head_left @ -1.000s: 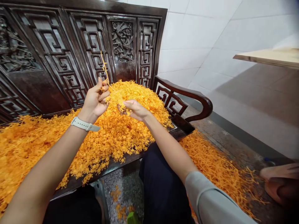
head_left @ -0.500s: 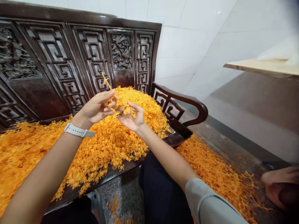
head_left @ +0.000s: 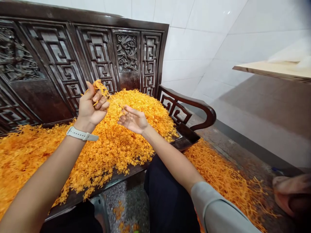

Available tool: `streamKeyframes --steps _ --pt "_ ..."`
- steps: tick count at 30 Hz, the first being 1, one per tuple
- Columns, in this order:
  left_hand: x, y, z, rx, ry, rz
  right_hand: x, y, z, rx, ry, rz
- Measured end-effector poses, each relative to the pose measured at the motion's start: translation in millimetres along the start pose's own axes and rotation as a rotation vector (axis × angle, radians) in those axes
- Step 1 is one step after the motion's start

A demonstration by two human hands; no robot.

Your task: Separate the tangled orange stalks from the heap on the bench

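My left hand (head_left: 93, 105), with a pale watch strap on the wrist, is closed on a thin branching orange plastic piece (head_left: 100, 86) that sticks up past the thumb and fingers. To its right, my right hand (head_left: 134, 120) is palm up, thumb and fingertips pinched at small orange plastic bits (head_left: 120, 109). Those bits blend into the heap behind, so their outline is hard to make out. Below and behind both hands, a big pile of small orange flower-like plastic pieces (head_left: 126, 145) covers the bench seat.
The dark carved wooden bench (head_left: 58, 110) has a curved armrest (head_left: 204, 111) on the right. Long stringy orange plastic strips (head_left: 221, 171) lie heaped on the floor beside it. A wooden board (head_left: 272, 69) juts out at upper right. Some orange bits (head_left: 118, 210) lie on the floor between my legs.
My hands have moved apart. The left has shifted left and up with the branching orange piece, its fingers curling more; the right stays nearly in place.
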State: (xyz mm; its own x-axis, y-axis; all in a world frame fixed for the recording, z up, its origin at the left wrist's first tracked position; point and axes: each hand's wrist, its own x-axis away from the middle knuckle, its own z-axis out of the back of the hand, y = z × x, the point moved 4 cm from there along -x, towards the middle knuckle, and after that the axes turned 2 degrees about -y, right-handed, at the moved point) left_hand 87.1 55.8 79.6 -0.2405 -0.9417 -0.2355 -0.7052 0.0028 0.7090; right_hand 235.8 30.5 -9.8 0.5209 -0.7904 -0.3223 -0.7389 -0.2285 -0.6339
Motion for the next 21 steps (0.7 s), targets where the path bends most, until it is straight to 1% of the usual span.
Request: streamKeyframes --steps 2,4,6,8,10,12,14,16,18,21 --pt "-2 -3 2.3 0.001 0.002 -0.018 -1 3 1 0.036 -0.015 0.010" --pt "-6 -2 7.4 -0.035 -0.031 -0.045 0 3 1 0.113 -0.070 0.015" --pt "-13 4 16.3 -0.123 -0.075 -0.078 2 1 0 0.193 -0.132 0.029" --pt "-20 12 27.7 -0.222 -0.099 -0.102 4 -2 1 0.252 -0.163 0.034" --pt "-26 19 38.1 -0.297 -0.101 -0.108 4 -6 3 0.280 -0.157 0.022" --pt "-27 23 44.2 -0.340 -0.095 -0.107 4 -11 6 0.254 -0.111 0.021" --pt "-26 22 44.2 -0.351 -0.108 -0.096 4 -16 11 0.202 -0.024 0.052" --pt "-23 18 39.4 -0.313 -0.147 -0.081 4 -19 13 0.218 0.053 0.083" --pt "-20 13 33.1 -0.267 -0.178 -0.066 4 -18 11 0.348 0.071 0.051" --pt "-17 8 26.0 -0.268 -0.168 -0.027 4 -8 9 0.597 0.051 -0.090"
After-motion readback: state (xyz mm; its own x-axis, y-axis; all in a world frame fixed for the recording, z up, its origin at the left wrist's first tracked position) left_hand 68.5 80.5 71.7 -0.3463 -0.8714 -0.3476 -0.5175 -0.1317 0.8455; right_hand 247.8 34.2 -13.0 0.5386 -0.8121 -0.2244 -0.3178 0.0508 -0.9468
